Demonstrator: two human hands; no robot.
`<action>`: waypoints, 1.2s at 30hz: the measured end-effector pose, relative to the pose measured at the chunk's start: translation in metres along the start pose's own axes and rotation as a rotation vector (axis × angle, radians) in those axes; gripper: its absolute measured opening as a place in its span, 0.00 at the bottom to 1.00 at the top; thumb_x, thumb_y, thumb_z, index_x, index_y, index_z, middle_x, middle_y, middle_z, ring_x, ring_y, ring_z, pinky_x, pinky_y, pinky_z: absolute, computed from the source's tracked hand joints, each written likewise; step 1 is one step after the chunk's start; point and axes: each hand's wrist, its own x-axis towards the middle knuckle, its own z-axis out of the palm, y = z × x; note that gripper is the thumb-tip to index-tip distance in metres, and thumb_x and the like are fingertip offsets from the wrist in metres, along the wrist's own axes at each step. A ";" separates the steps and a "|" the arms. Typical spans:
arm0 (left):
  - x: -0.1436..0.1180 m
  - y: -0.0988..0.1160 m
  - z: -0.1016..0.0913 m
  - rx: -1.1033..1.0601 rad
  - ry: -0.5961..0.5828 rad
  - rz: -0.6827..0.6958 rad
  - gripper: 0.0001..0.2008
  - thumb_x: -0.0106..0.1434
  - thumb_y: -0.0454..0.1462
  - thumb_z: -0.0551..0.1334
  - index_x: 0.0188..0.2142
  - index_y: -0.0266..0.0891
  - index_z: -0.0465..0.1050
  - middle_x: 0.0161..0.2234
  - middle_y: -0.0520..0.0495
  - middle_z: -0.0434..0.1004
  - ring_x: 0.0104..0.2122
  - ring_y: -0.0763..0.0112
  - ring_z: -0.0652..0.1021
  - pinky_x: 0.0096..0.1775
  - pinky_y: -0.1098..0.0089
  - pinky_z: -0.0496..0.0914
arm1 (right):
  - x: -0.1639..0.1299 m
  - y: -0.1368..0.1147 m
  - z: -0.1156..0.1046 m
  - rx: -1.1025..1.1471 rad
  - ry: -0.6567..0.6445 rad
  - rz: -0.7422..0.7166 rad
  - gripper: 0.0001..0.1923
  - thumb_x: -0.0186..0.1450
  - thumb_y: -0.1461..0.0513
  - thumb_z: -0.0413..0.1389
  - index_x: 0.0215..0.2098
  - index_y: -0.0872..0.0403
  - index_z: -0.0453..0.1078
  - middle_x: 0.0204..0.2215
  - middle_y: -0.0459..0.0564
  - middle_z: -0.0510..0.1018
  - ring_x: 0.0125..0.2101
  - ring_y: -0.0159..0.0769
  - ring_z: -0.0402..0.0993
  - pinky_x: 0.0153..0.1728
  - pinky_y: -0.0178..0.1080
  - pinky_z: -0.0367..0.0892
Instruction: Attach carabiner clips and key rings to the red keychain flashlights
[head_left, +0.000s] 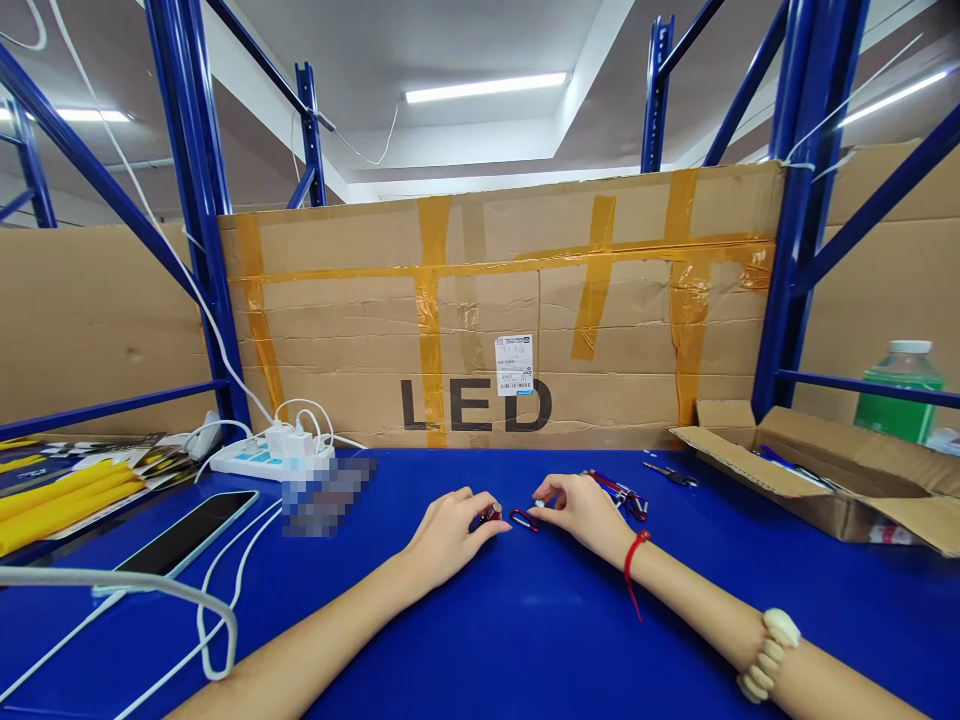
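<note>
My left hand (450,535) is closed in a pinch around a small dark-red piece with a shiny end (491,512); its exact kind is too small to make out. Just to the right, my right hand (574,510) pinches a tiny silvery-white piece (539,503) between thumb and fingertips. A red carabiner (523,520) lies on the blue tabletop (517,630) between the two hands, close to the right thumb. Behind my right hand lies a small heap of red carabiners (628,498), partly hidden by the hand.
A key-like item with a black head (679,478) lies farther right, before an open cardboard box (817,490). On the left are a phone (187,530), a white power strip (255,458), loose white cables and yellow packets (67,500). A cardboard wall (352,340) closes the back.
</note>
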 end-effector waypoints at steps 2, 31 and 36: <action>0.000 0.001 -0.001 0.014 -0.005 0.000 0.13 0.63 0.46 0.53 0.35 0.43 0.71 0.28 0.52 0.71 0.30 0.70 0.72 0.33 0.72 0.64 | 0.001 -0.001 -0.001 0.042 0.034 -0.019 0.09 0.54 0.55 0.59 0.30 0.52 0.73 0.27 0.44 0.78 0.24 0.32 0.71 0.26 0.33 0.61; -0.002 0.000 -0.004 0.114 -0.004 0.100 0.14 0.66 0.45 0.48 0.38 0.43 0.69 0.30 0.50 0.73 0.31 0.68 0.72 0.37 0.69 0.65 | -0.002 -0.010 0.015 0.725 0.023 0.095 0.19 0.46 0.54 0.63 0.32 0.59 0.75 0.21 0.48 0.77 0.19 0.31 0.70 0.24 0.35 0.70; -0.002 -0.001 -0.003 0.103 0.004 0.108 0.15 0.66 0.46 0.48 0.38 0.43 0.69 0.30 0.50 0.72 0.31 0.68 0.72 0.37 0.69 0.65 | -0.001 -0.007 0.017 0.719 0.036 0.055 0.18 0.47 0.55 0.63 0.33 0.58 0.76 0.25 0.49 0.78 0.19 0.30 0.69 0.24 0.36 0.70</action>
